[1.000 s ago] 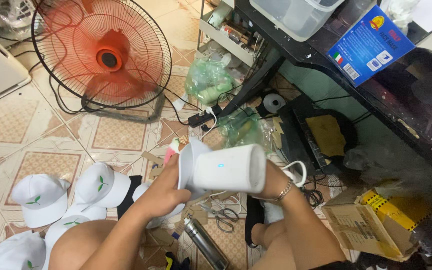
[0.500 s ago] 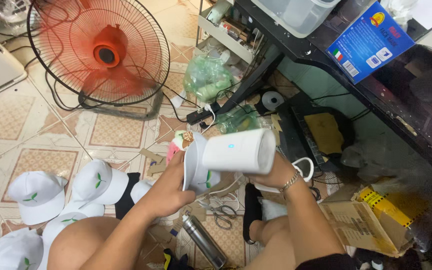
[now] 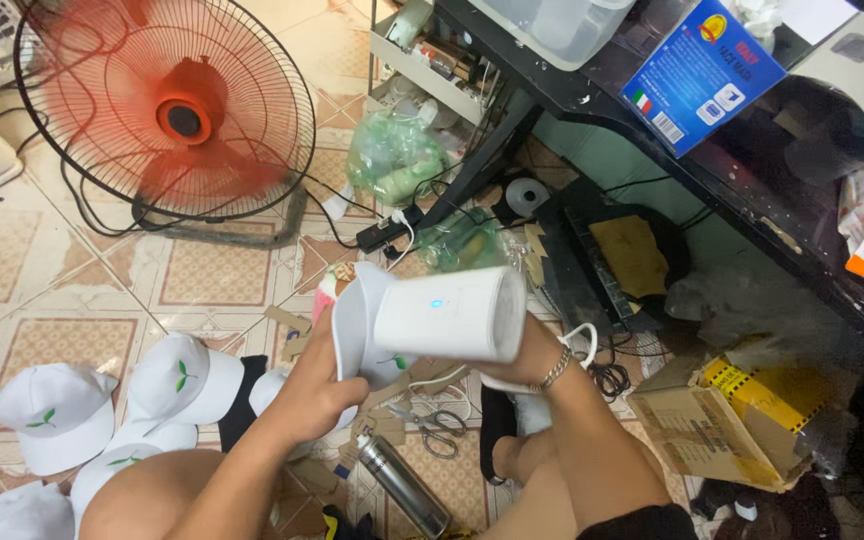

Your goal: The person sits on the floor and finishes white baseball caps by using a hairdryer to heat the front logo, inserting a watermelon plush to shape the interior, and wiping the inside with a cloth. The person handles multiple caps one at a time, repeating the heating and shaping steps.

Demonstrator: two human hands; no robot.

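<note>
My left hand grips a white cap with a small green leaf mark, holding it up over my lap. In my right hand is a white cylinder-shaped device with a small blue light and a white cord, its end pressed against the cap. The right hand is mostly hidden behind the device; a metal bracelet shows at the wrist.
Several white caps lie on the tiled floor at my left knee. Scissors and a metal spray can lie between my legs. An orange floor fan stands ahead left, a black table with a blue box at the right, a torn cardboard box below it.
Both hands shifted the cap and the device slightly; the device now lies nearly level again, and the cap sits more edge-on against its end.
</note>
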